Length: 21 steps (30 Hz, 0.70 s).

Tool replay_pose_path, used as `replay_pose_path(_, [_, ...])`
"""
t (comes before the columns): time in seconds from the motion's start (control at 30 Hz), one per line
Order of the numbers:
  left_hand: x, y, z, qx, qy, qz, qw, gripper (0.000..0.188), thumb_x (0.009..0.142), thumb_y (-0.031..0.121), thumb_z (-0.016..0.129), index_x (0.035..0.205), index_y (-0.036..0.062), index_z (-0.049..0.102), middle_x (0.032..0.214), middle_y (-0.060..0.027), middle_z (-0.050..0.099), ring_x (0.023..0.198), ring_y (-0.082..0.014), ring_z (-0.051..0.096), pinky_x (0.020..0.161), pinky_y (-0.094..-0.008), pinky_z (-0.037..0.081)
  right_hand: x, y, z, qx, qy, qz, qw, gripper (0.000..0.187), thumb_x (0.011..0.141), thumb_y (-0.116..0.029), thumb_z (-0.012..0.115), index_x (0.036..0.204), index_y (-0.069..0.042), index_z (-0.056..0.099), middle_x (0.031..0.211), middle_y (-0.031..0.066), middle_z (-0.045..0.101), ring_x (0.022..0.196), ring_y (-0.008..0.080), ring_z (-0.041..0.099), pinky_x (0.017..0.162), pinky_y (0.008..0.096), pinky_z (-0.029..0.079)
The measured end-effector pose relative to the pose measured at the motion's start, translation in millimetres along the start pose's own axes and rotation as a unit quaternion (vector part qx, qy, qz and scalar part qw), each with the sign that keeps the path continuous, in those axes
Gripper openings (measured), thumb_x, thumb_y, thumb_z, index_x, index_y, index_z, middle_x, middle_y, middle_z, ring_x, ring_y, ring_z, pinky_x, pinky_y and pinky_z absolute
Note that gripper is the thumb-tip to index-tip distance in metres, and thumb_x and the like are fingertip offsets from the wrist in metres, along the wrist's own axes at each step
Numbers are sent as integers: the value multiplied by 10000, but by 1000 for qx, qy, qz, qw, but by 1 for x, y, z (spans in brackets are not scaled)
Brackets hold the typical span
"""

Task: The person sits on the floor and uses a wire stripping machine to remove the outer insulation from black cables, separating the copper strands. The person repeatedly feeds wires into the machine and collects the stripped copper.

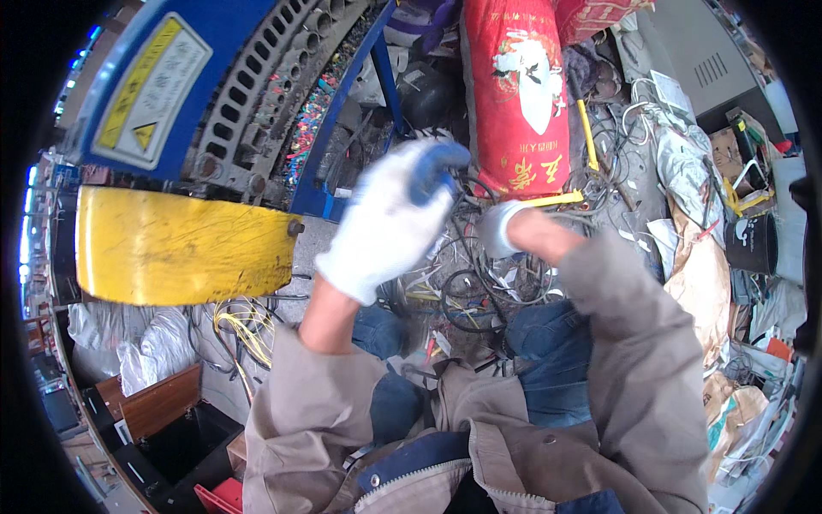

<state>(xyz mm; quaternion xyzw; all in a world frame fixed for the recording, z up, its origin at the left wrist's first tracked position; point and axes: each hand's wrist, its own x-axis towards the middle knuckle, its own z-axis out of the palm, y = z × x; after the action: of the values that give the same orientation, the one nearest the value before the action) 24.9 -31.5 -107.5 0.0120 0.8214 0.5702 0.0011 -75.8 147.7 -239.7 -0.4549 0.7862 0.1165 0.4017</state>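
Observation:
My left hand [390, 214], in a white glove with a blue-coated palm, is raised in the middle with its fingers curled in. Whatever lies inside the curl is hidden; a black cable [479, 185] passes close to its fingertips. Lower and to the right, my right hand [498, 230] is gloved too, blurred and partly behind its own wrist, so its fingers do not show. Beneath both hands, black cables [462, 295] loop in a tangle on the littered floor. Just beyond them lies a full red printed sack [514, 94].
To the left stands a blue machine [227, 38] with a yellow guard [184, 247] and bits of coloured wire along its slotted side. Yellow wires [244, 330] and an open black box [184, 441] are at lower left. A grey cabinet [698, 64] and sacks [698, 274] line the right.

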Motion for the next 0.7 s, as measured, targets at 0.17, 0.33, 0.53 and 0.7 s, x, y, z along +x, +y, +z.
replay_pose_path(0.17, [-6, -17, 46, 189, -171, 32, 966, 591, 840, 310, 754, 1333, 37, 575, 1326, -223, 595, 1224, -400, 557, 1034, -444, 442, -153, -16, -101, 8, 126, -63, 990, 287, 813, -241, 693, 956, 0, 755, 959, 224, 727, 904, 348, 714, 811, 396, 563])
replay_pose_path(0.33, [-7, 1, 58, -255, -130, -36, 957, 312, 989, 177, 630, 1220, -32, 609, 980, -124, 700, 948, -214, 696, 855, -339, 557, -181, 0, -98, 401, 531, -148, 732, 245, 874, -175, 730, 1016, 25, 726, 874, 135, 743, 801, 189, 709, 778, 342, 559])
replay_pose_path(0.53, [-4, 19, 16, -504, 39, -50, 861, 348, 1062, 278, 513, 1236, -12, 596, 970, -114, 690, 912, -210, 683, 830, -362, 569, -116, -62, -14, 655, 300, -156, 676, 556, 977, -287, 680, 1401, 29, 506, 1299, 103, 602, 1198, 151, 544, 1063, 314, 424])
replay_pose_path(0.7, [6, 10, -3, -492, 66, 5, 868, 325, 1062, 272, 515, 1206, -4, 608, 888, -83, 672, 842, -188, 670, 776, -336, 563, -79, -102, 22, 735, 384, -151, 537, 262, 977, -61, 619, 1226, 22, 613, 869, 0, 637, 715, 64, 589, 619, 216, 472])
